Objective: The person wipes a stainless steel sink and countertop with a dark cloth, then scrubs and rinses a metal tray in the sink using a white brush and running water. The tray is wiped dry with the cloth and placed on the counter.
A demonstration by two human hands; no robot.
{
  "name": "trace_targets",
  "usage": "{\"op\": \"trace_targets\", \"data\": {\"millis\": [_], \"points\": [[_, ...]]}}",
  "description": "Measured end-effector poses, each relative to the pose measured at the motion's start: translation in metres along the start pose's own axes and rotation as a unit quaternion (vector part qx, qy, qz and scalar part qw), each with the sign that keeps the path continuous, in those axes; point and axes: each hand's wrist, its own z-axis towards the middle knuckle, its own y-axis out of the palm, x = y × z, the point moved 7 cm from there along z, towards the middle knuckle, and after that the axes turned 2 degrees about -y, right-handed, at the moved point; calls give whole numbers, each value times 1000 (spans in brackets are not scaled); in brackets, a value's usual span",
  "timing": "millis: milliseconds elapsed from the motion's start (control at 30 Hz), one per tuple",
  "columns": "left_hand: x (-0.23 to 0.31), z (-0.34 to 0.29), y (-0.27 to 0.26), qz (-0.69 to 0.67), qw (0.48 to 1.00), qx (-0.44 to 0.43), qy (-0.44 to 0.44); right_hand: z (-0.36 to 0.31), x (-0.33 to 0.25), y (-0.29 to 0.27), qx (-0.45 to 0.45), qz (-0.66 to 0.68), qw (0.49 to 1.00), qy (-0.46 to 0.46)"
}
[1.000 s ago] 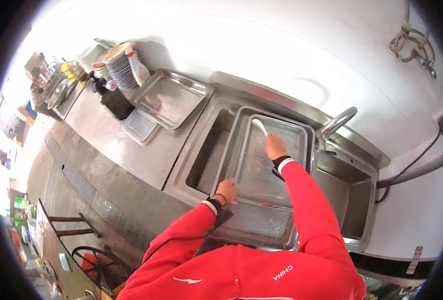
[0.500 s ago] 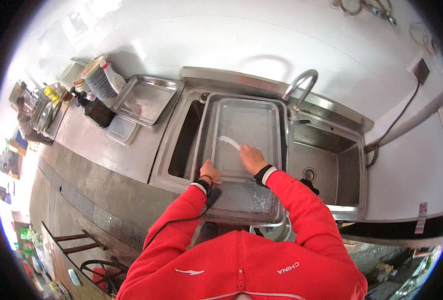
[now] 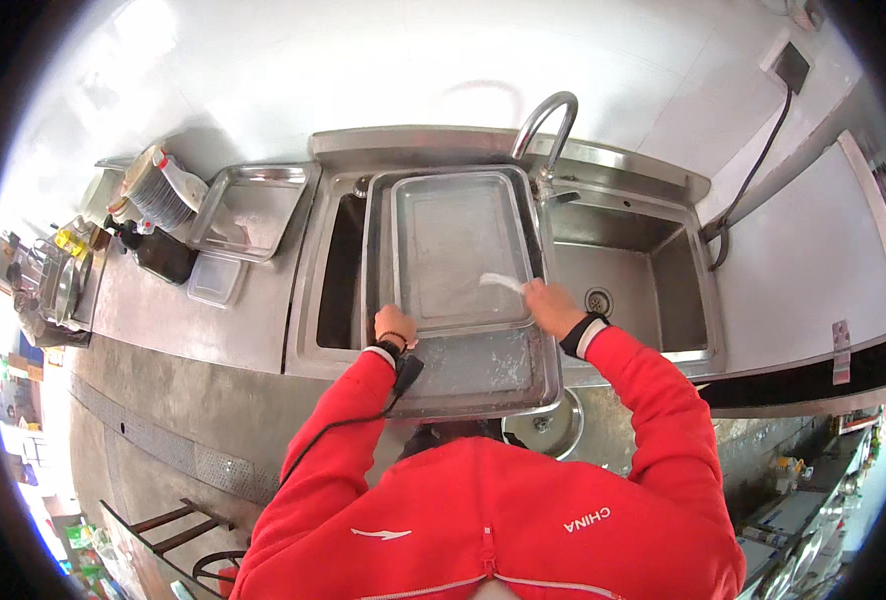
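A smaller rectangular metal tray [image 3: 460, 255] rests inside a larger metal tray [image 3: 473, 375], which lies across the left part of the sink. My left hand [image 3: 395, 325] is closed on the smaller tray's near left corner. In my right hand [image 3: 553, 306] is a slim white curved tool [image 3: 501, 282], and its free end points left over the smaller tray's near right part. My fingers hide the other end, so its exact kind cannot be made out. The smaller tray's bottom looks wet or hazy.
A curved faucet [image 3: 553, 125] rises behind the right sink basin [image 3: 628, 270]. On the left counter are another metal tray [image 3: 253, 212], a clear plastic container [image 3: 216, 280], a dark spray bottle [image 3: 163, 255] and stacked plates [image 3: 158, 195]. A round metal basin [image 3: 553, 430] sits below the front edge.
My right hand has moved the white tool from the smaller tray's middle left toward its near right side. My left hand stays at the tray's near left corner. The view has shifted.
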Motion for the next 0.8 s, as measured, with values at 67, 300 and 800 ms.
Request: {"op": "trace_targets", "data": {"millis": [67, 300, 800], "points": [[2, -4, -5, -59, 998, -1, 0, 11, 6, -1, 23, -7, 999, 32], [19, -19, -22, 78, 994, 18, 70, 52, -42, 10, 57, 18, 997, 48], [79, -122, 21, 229, 850, -86, 467, -41, -43, 39, -7, 84, 956, 281]]}}
